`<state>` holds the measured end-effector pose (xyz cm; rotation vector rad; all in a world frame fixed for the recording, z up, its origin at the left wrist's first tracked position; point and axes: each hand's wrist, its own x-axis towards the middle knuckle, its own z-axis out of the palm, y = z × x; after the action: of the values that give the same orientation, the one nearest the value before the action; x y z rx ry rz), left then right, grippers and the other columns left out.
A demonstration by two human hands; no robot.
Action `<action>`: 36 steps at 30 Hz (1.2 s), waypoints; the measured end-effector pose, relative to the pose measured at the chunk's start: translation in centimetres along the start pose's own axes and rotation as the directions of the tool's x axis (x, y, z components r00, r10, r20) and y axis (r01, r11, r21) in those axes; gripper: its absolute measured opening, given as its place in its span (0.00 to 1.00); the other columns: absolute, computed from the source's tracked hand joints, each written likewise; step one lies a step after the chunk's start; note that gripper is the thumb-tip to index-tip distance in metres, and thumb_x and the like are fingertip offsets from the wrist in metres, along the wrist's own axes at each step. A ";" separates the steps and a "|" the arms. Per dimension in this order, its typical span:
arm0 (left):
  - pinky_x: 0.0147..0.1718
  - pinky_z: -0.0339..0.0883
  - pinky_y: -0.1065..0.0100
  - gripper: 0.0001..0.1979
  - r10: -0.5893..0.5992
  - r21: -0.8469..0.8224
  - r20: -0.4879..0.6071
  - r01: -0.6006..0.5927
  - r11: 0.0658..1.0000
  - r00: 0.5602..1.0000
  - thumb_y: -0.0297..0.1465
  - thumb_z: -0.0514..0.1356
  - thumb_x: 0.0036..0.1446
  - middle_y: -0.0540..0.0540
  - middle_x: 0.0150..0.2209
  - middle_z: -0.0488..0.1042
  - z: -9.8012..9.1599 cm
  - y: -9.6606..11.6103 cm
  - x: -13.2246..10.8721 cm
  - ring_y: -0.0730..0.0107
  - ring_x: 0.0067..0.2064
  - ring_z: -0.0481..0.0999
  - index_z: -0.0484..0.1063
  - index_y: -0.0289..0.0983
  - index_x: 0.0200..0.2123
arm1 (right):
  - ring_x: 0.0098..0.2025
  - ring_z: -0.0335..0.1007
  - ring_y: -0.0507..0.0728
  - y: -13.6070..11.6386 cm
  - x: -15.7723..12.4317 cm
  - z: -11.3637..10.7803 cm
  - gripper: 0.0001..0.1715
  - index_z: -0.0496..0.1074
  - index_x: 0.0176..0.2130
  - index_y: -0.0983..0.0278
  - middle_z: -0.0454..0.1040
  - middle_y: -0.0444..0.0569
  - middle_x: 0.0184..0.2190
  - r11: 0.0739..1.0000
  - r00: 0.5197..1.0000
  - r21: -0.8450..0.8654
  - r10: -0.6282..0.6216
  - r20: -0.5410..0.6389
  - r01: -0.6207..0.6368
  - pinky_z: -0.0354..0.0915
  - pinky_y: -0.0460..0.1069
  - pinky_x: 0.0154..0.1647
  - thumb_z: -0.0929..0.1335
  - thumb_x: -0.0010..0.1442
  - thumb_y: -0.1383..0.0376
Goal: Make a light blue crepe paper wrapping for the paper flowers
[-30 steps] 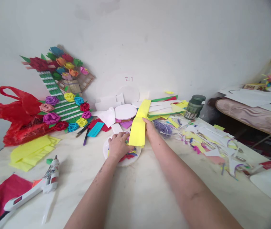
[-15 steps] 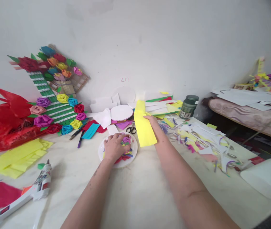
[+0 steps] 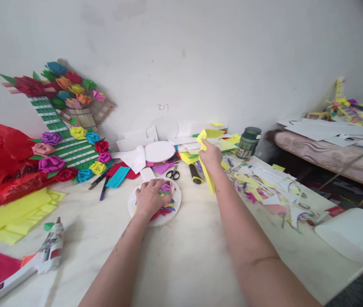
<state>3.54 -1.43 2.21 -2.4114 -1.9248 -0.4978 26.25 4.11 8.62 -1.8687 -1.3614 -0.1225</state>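
My left hand lies over a pile of coloured paper pieces on a round white plate. Its fingers are spread and curve down onto the pile; their tips are partly lost among the paper. To the right, above the table, my right hand is closed on a sheet of yellow paper, which is seen nearly edge-on and bends over at the top. Black-handled scissors lie just behind the plate. A yellow-and-black cutter rests left of the yellow sheet.
A hot glue gun lies front left, near yellow sheets and a red plastic bag. Paper flowers on a green-striped frame lean at the wall. Paper scraps, a dark jar and a white lid-like piece stand right.
My right hand has moved slightly right and up, turning the yellow paper from flat-facing to edge-on and uncovering the cutter. My left hand stays on the plate. The view has shifted slightly.
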 end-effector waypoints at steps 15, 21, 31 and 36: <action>0.48 0.54 0.51 0.24 -0.005 0.002 -0.002 0.005 1.000 1.000 0.45 0.56 0.46 0.51 0.54 0.64 0.0 0.0 0.0 0.53 0.52 0.61 0.65 0.52 0.50 | 0.47 0.67 0.60 0.3 -1.1 1.3 0.23 0.71 0.46 0.59 0.72 0.51 0.46 0.871 0.827 -0.429 0.050 0.561 0.238 0.62 0.52 0.43 0.64 0.49 0.69; 0.48 0.55 0.50 0.25 0.013 0.008 -0.026 -0.013 1.000 1.000 0.46 0.56 0.46 0.52 0.53 0.65 0.4 -0.2 0.0 0.52 0.51 0.62 0.65 0.53 0.50 | 0.45 0.69 0.60 -0.6 -1.8 2.0 0.20 0.72 0.43 0.64 0.73 0.56 0.42 0.850 0.806 -0.442 0.035 0.591 0.286 0.63 0.50 0.40 0.64 0.48 0.70; 0.48 0.54 0.50 0.25 0.014 -0.007 -0.028 -0.015 1.000 1.000 0.46 0.56 0.46 0.52 0.53 0.65 0.4 -0.3 0.0 0.53 0.51 0.61 0.65 0.53 0.50 | 0.31 0.73 0.57 -0.6 -1.6 3.0 0.18 0.74 0.41 0.69 0.76 0.55 0.28 0.910 0.592 -0.295 0.071 0.803 0.291 0.63 0.47 0.32 0.63 0.52 0.65; 0.48 0.54 0.52 0.25 0.009 0.008 -0.012 -0.009 1.000 1.000 0.46 0.56 0.46 0.52 0.53 0.64 0.4 -0.2 0.0 0.53 0.52 0.61 0.64 0.54 0.50 | 0.36 0.72 0.58 0.3 -1.2 2.3 0.16 0.74 0.39 0.66 0.76 0.54 0.32 0.894 0.789 -0.343 -0.020 0.614 0.289 0.62 0.46 0.34 0.64 0.49 0.71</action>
<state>3.41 -1.28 1.82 -2.4053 -1.9070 -0.5028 25.15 4.69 6.31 -2.2610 -2.0658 0.1167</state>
